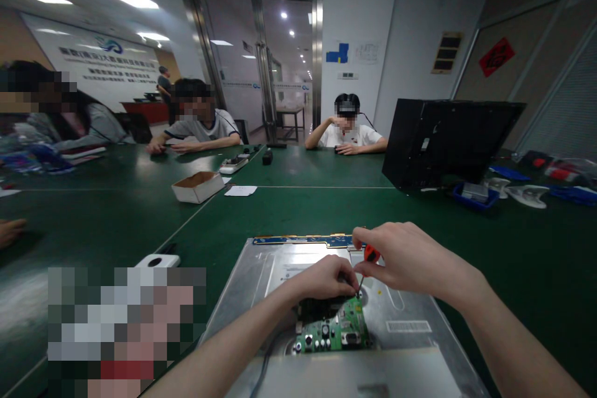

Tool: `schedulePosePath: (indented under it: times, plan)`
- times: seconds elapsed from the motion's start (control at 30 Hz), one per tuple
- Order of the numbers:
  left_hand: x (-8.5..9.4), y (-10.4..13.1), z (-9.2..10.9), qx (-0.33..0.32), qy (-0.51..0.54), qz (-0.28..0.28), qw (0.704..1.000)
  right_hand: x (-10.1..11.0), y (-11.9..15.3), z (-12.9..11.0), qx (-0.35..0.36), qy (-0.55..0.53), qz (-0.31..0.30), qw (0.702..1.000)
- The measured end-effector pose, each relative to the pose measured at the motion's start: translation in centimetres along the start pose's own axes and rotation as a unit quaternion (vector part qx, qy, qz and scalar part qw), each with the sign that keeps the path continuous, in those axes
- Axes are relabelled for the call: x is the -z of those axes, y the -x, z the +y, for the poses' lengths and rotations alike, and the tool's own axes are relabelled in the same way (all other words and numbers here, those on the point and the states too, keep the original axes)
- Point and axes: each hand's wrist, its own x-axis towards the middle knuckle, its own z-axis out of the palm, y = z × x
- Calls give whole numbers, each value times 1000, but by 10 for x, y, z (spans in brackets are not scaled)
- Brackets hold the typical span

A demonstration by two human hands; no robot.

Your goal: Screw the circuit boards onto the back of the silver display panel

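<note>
A flat metal display panel [410,323] lies in front of me, with a green circuit board [333,329] on its back. My right hand [396,255] grips a screwdriver [372,253] with an orange-red handle; its thin shaft points down to the board's upper right corner. Close to that tip, my left hand [329,277] has its fingers pinched together over the board's top edge. Whatever is between those fingers, if anything, is hidden. A narrow blue circuit strip [303,240] runs along the panel's far edge, partly behind my right hand.
Across the green table [298,208] stand an open cardboard box [198,188], a white paper [240,191] and a large black monitor housing [448,143]. A blue tray [476,196] with parts sits at right. A white device [158,260] lies left of the panel. Several people sit around the table.
</note>
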Motion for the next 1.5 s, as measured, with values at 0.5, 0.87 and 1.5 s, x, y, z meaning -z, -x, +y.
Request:
schedulePosePath:
  times: [0.5, 0.87, 1.5]
  plan:
    - [0, 0, -1, 1, -2, -2, 1000, 2, 2, -2, 20, -37, -14, 999]
    - [-2, -1, -8, 5, 3, -2, 1000, 1, -3, -1, -15, -6, -18, 1000]
    - [0, 2, -1, 3, 3, -5, 1000, 2, -2, -3, -33, 35, -14, 999]
